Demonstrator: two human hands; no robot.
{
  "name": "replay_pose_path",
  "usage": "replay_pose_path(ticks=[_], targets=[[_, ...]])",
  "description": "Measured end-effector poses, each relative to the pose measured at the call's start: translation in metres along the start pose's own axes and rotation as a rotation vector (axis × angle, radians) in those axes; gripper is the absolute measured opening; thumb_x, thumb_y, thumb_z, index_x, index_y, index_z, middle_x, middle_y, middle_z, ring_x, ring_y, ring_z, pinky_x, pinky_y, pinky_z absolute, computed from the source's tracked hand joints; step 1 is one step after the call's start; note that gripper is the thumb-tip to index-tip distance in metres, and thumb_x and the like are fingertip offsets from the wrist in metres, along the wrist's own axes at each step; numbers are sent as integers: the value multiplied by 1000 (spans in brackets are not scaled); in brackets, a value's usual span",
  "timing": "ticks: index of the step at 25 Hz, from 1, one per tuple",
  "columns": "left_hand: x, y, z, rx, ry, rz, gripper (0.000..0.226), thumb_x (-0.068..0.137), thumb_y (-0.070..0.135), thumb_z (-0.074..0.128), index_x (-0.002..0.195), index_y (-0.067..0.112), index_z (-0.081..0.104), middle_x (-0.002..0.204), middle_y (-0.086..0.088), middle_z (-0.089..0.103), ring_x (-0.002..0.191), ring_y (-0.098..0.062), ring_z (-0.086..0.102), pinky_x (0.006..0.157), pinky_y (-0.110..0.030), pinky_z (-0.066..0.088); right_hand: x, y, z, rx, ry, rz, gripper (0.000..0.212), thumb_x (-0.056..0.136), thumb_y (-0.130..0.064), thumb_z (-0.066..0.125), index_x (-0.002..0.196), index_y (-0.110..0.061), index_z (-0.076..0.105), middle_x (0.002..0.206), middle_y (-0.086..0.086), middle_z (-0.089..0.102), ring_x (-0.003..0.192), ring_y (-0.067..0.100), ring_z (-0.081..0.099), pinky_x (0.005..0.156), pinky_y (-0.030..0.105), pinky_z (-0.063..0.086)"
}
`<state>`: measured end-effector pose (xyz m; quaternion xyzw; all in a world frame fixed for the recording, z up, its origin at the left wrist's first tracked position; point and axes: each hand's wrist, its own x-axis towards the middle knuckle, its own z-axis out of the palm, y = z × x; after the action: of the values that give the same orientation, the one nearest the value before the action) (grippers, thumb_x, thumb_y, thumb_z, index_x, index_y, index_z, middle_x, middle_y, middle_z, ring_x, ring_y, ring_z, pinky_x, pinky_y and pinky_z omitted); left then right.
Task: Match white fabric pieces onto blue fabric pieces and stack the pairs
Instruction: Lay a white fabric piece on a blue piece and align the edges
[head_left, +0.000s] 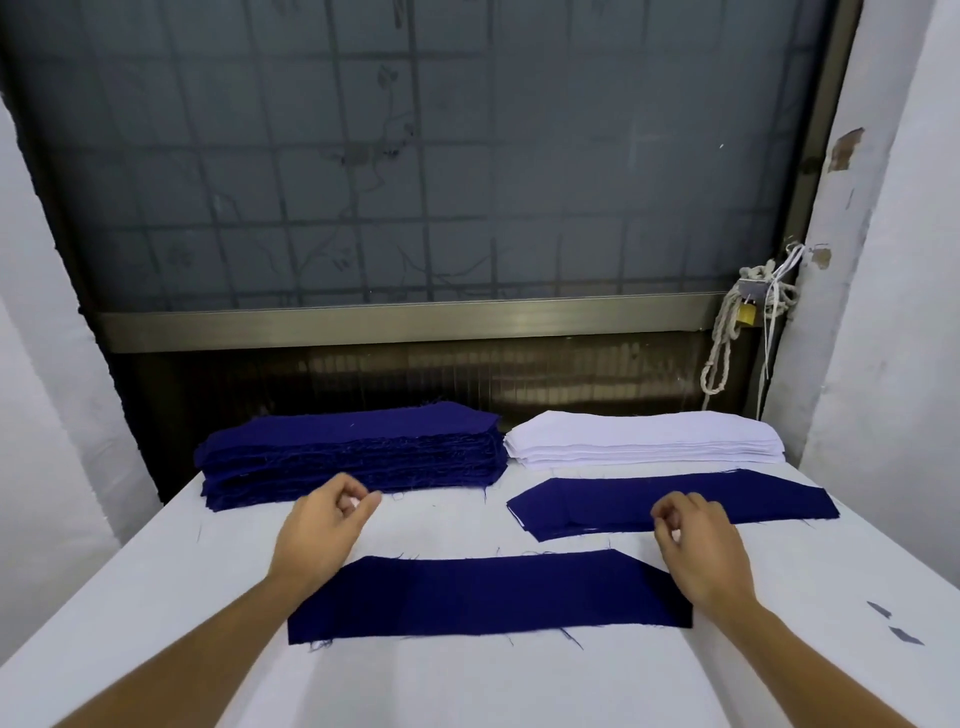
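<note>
The single blue piece (488, 597) lies nearest on the worktop (467, 686), left hand (324, 525) and right hand (696, 540) above its ends, each grip loosely curled, seemingly empty; the white stack (644, 439), far right, looks limp and light, best pinched at the top ply's corners.

Two tall stacks of cut cloth: one stack of dark blue fabric pieces (353, 452), one stack of white fabric pieces (644, 436). One low blue-topped pile (597, 506). One single flat dark blue fabric piece (488, 597). Two bare hands, left hand (324, 525) and right hand (696, 540). Two small grey scraps (879, 609).
</note>
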<state>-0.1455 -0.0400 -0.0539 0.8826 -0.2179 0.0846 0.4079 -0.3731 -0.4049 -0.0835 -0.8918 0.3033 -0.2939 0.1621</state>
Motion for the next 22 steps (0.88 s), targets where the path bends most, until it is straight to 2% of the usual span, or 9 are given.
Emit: replay_pose_path(ticks=[5,11,14,17,19,22], targets=[[64,93,36,-37,-73,178,19,96,47,62,84,32,62,68,4,62,63,-10,59,62,-33,52,51,-9,-4,-23,33,-47,8,98,-19,60,102,-23,65,95,-6,62,91,12,53,78,35,54],[126,160,115,-28,-246,212,18,98,37,63,93,21,69,83,4,69,79,-12,66,78,-36,59,120,-5,19,-62,-3,-67,10,100,-26,57,107,-24,64,102,-7,64,93,9,54,84,30,50],[151,170,164,197,-355,199,25,101,36,57,100,14,68,94,-2,70,87,-19,67,82,-41,59,154,2,39,-61,-25,-55,15,100,-30,57,113,-26,63,114,-7,65,101,11,59,95,33,51],[167,174,202,486,-430,218,32,104,38,49,99,9,60,106,-7,67,90,-23,61,73,-37,50,183,12,60,-75,-51,-47,23,100,-35,56,121,-28,62,125,-8,61,111,12,59,101,33,48],[175,174,219,546,-414,221,29,104,39,49,95,13,58,110,-7,67,94,-25,61,72,-36,46,195,19,71,-100,-84,-60,24,100,-38,55,122,-30,61,127,-8,60,113,12,57,101,33,47],[183,171,234,467,-342,185,32,97,41,63,109,12,67,112,-4,68,101,-24,64,79,-36,55,204,30,86,-177,-88,-83,22,100,-41,52,118,-32,61,126,-9,56,114,11,52,99,31,43]])
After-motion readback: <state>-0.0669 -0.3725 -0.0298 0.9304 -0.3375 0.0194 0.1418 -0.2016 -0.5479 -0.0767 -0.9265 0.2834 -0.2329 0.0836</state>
